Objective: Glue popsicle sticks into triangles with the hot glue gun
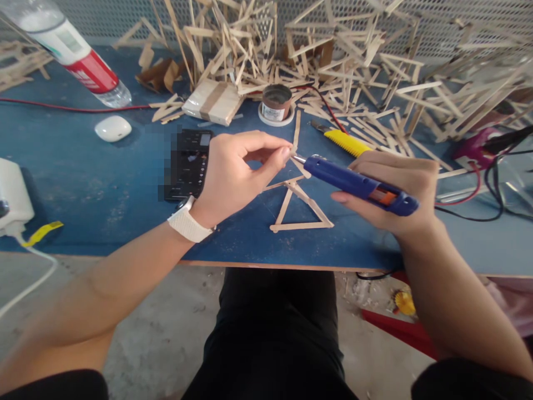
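The blue pen-shaped tool (353, 180) lay slantwise in the air just above the counter (104, 189), its long axis running from lower right to upper left, with the metal tip pointing left at the fingertips of the other hand. The right hand (395, 191) was wrapped around its rear half, fingers curled over the barrel and an orange part showing under them. Right at the tip, the left hand (237, 172) had thumb and forefinger pressed together in a pinch on the top of a triangular frame of flat wooden sticks (302, 225); the frame's base lay flat on the counter, crosswise to the person, and its two legs leaned in toward the pinch. A single stick (297, 129) ran on from the fingertips away from the person; whether it was held or lying flat I could not tell. A white watch band (189, 225) sat on the left wrist. Behind the left hand lay a dark phone (187, 164), and beyond the tool a yellow utility knife (347, 143) and a small round tin (276, 103). A tangled heap of stick frames (333, 55) filled the back of the counter, a plastic bottle (70, 47) lay far left
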The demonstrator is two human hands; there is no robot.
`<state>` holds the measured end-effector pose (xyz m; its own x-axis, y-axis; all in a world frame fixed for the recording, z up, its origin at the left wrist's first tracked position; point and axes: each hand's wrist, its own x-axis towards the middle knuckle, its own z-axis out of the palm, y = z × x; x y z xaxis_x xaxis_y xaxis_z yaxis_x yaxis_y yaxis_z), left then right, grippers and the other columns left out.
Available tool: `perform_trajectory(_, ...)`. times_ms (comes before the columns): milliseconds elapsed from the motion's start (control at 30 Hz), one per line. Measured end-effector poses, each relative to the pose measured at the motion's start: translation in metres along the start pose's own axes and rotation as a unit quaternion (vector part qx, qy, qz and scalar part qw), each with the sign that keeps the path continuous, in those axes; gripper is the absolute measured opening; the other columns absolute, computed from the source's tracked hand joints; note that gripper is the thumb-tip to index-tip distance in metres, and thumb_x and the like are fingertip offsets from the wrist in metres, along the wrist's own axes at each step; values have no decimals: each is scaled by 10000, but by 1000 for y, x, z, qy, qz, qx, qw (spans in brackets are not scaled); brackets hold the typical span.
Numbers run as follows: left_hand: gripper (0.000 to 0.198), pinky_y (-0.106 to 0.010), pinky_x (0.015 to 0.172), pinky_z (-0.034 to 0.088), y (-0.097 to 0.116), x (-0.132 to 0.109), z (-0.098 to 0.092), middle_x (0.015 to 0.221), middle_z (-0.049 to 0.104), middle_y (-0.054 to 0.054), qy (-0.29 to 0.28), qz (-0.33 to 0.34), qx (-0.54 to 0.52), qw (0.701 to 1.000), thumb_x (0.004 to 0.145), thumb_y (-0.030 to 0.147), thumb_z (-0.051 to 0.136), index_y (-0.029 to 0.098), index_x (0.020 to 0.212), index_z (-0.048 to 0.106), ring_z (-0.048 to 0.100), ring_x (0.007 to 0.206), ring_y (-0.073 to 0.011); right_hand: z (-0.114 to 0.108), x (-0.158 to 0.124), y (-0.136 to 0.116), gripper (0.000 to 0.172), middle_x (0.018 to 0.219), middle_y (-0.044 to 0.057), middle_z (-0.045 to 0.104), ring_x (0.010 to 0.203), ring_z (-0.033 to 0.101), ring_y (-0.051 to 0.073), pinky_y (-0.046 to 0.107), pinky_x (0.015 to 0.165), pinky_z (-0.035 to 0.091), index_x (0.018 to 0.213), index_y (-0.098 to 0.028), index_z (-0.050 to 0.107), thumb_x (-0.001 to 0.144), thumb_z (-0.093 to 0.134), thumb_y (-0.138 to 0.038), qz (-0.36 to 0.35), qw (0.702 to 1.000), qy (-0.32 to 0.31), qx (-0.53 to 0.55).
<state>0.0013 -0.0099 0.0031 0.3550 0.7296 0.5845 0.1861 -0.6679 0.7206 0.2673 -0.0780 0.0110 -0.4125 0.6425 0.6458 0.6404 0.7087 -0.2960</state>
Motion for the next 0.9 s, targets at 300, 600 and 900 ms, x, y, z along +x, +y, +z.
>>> perform_trajectory(300,202,-330,871,719,-1,-1,0,1034,875,-31,-6,-10,10,1000,1049,396,739,250,1025,877,834,921,-204,-2,1,-4,220,805,6,673,682,676,219,382,563,511,881,-294,611,969,812,-281,14,1000,-19,-8)
perform_trajectory(600,176,-334,864,717,0,-1,0,1027,874,-25,-3,2,14,1000,1053,338,732,246,1026,880,834,918,-205,-1,0,-4,261,796,7,651,662,644,206,382,550,481,866,-290,583,979,818,-307,10,1000,-23,-11)
perform_trajectory(900,171,-320,870,717,0,-1,0,1037,874,-22,-8,-3,12,1000,1050,343,737,253,1023,880,836,924,-200,-4,1,-5,260,786,4,660,657,654,219,398,563,491,863,-296,588,979,818,-333,16,999,-26,-16)
